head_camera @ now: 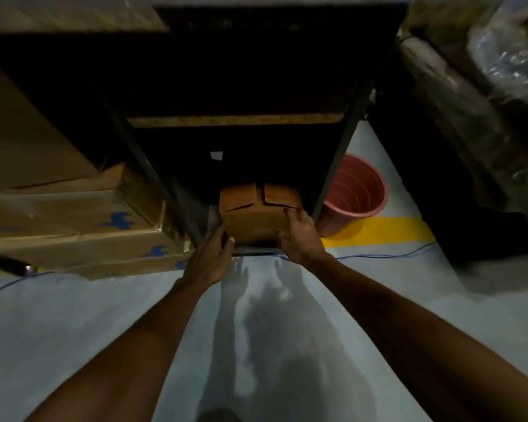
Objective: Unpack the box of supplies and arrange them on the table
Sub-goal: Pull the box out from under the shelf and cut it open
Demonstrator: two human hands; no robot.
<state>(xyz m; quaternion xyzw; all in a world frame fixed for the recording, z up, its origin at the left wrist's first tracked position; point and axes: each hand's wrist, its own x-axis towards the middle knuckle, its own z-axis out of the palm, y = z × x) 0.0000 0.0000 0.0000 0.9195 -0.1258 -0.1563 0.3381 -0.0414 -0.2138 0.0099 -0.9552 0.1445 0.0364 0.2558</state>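
Note:
A small brown cardboard box [255,219] sits on the lowest level of a dark metal shelf rack [153,175], its top flaps partly open. My left hand [209,258] grips the box's lower left corner. My right hand [301,236] holds its right side, fingers up on the top right edge. Both arms reach forward from the bottom of the view. The box's contents are hidden in the dark.
Large cardboard boxes [73,220] with blue marks are stacked left of the rack. A pink bucket [355,194] stands on the floor to the right, by a yellow floor line [378,231]. A blue cable [378,255] runs across the grey floor. Plastic-wrapped bundles [470,102] stand at the right.

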